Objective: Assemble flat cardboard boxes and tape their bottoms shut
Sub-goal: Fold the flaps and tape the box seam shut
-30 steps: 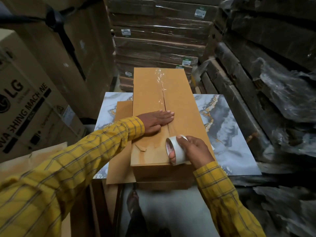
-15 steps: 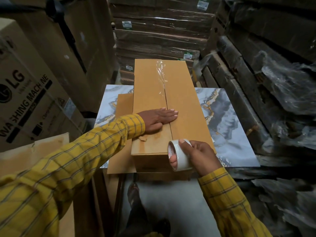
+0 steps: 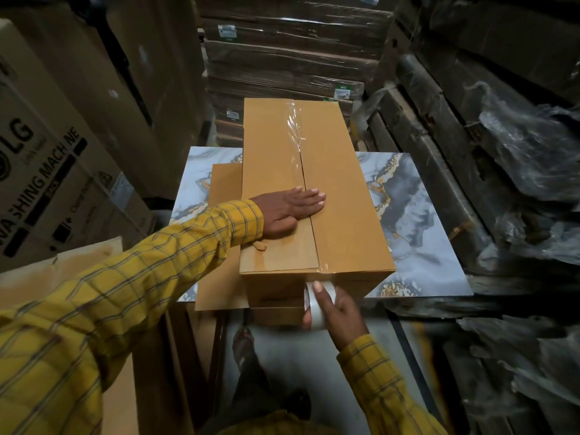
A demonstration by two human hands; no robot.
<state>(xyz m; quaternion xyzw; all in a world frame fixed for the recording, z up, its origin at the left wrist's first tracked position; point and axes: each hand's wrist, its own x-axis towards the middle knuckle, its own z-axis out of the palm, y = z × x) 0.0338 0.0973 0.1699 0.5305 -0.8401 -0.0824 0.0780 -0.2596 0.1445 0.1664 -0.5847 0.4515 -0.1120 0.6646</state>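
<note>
With the seam running straight away along the box [image 3: 339,196], left hand [image 3: 290,211] lies flat on it; right hand [image 3: 337,309] clamps the tape roll [image 3: 315,304] at the near end.

Left hand [image 3: 290,211] flat, right hand [image 3: 337,312] gripping.

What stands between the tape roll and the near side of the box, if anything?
Nothing visible. The right hand holds the tape roll right against the near side of the box, just below the top edge where the seam ends. The left hand lies flat on top, across the seam and away from the roll.
</note>
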